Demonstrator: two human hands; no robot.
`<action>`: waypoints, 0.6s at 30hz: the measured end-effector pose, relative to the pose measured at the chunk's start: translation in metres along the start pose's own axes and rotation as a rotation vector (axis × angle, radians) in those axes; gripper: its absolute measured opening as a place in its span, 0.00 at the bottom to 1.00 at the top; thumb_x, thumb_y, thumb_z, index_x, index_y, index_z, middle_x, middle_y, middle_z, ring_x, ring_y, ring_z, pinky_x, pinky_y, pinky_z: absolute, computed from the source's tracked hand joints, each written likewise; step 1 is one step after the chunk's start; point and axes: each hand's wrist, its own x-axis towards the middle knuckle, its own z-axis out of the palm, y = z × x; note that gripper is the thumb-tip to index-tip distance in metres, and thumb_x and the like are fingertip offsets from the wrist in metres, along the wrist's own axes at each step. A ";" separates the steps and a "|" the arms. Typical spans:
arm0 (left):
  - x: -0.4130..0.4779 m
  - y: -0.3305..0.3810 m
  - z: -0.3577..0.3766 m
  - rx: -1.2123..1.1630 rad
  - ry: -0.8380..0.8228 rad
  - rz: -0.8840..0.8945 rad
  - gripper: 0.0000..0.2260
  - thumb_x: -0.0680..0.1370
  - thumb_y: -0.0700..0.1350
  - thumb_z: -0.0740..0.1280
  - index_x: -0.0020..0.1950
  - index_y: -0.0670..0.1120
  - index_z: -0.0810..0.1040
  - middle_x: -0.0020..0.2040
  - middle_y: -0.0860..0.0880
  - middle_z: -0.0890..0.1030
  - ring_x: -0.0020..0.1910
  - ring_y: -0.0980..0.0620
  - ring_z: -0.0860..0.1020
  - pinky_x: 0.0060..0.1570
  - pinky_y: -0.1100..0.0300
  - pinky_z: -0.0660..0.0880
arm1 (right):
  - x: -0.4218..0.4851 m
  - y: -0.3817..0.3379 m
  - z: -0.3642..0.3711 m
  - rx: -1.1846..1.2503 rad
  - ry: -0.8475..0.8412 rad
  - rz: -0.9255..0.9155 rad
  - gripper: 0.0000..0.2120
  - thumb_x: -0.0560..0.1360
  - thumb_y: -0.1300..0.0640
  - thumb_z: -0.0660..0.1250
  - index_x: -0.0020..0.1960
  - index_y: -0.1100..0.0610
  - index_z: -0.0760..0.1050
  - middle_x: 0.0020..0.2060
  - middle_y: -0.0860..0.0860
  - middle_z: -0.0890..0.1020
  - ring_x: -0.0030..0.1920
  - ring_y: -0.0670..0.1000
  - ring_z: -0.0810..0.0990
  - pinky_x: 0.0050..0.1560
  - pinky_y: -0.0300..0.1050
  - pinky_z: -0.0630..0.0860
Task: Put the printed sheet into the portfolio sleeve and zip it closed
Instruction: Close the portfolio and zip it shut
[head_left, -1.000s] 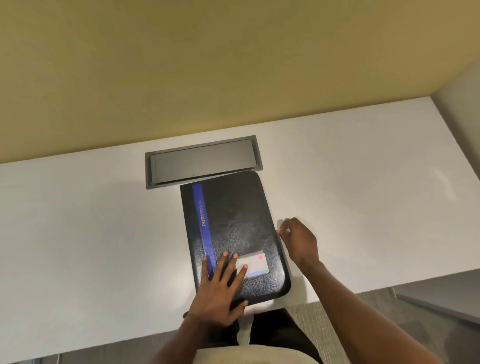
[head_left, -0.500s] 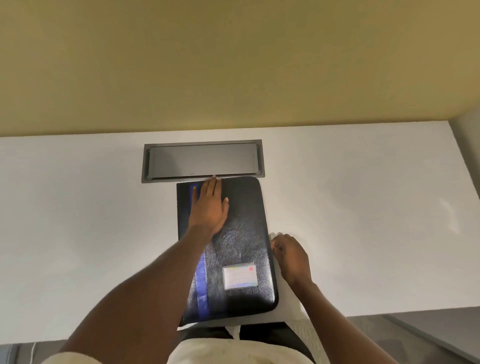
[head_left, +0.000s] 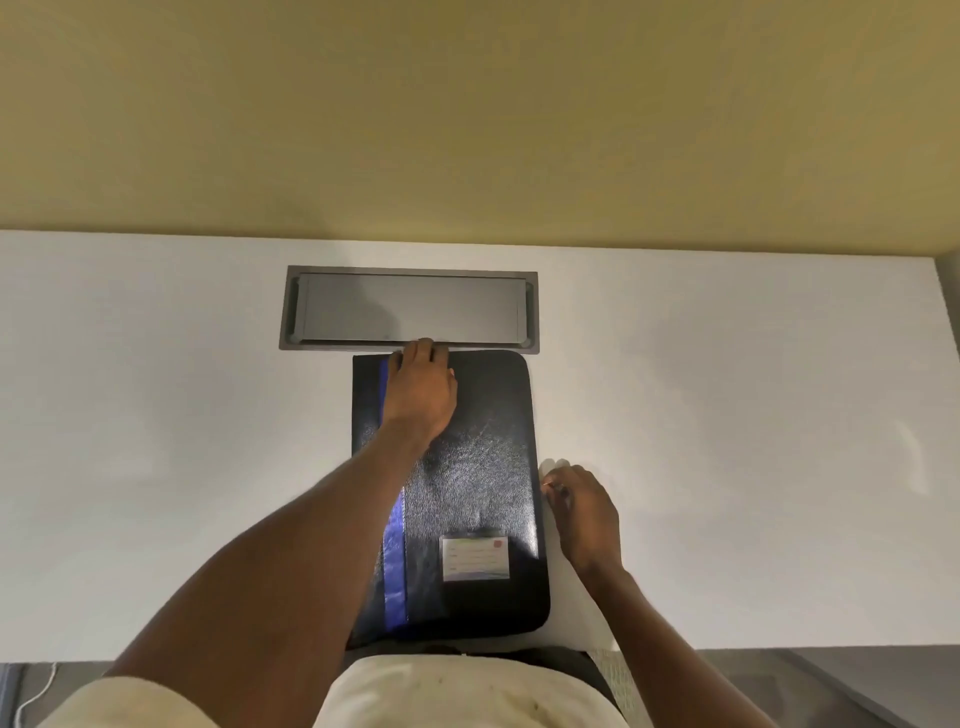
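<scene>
Both hands are over a white desk (head_left: 156, 467), seen from above by a camera on the person's head. The left hand (head_left: 422, 395) reaches forward and lies palm-down on the far end of a black portfolio (head_left: 478, 467), its fingers held together and curling over the far edge — the fingertips touch the rim of a grey metal hatch (head_left: 410, 309) set into the desk just beyond. The right hand (head_left: 584, 512) rests on the desk just beside the portfolio's right edge, about halfway along it. Its fingers are bent and gathered towards the thumb, pointing at that edge; whether they pinch a zip pull cannot be told.

The portfolio lies flat and closed, long side running away from the person, its near end at the desk's front edge. A blue stripe (head_left: 395, 577) runs down its left part, partly hidden under the left forearm. A small clear pocket with a white card (head_left: 474, 558) sits on the cover near the right corner closest to the person. The printed sheet cannot be seen — whether it is inside is not visible. Behind the desk rises a yellow wall (head_left: 467, 114).
</scene>
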 end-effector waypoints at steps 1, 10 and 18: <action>0.001 0.000 0.000 -0.014 0.005 -0.005 0.19 0.84 0.48 0.60 0.73 0.43 0.72 0.69 0.42 0.75 0.69 0.42 0.71 0.71 0.43 0.67 | 0.004 -0.001 -0.001 -0.001 0.004 -0.001 0.05 0.79 0.57 0.66 0.47 0.47 0.75 0.43 0.43 0.78 0.44 0.48 0.75 0.42 0.49 0.74; 0.004 -0.001 0.005 -0.115 0.059 -0.022 0.18 0.83 0.47 0.60 0.72 0.45 0.72 0.68 0.44 0.77 0.70 0.43 0.72 0.74 0.45 0.67 | 0.065 -0.017 -0.015 0.046 0.034 -0.021 0.01 0.80 0.56 0.68 0.49 0.51 0.78 0.44 0.48 0.82 0.46 0.53 0.79 0.46 0.51 0.77; 0.001 0.004 0.011 -0.253 0.108 -0.026 0.22 0.79 0.38 0.64 0.73 0.43 0.74 0.68 0.43 0.78 0.70 0.43 0.72 0.77 0.46 0.62 | 0.143 -0.027 -0.034 -0.029 0.035 -0.123 0.02 0.78 0.57 0.70 0.49 0.51 0.79 0.44 0.49 0.82 0.45 0.54 0.80 0.44 0.50 0.76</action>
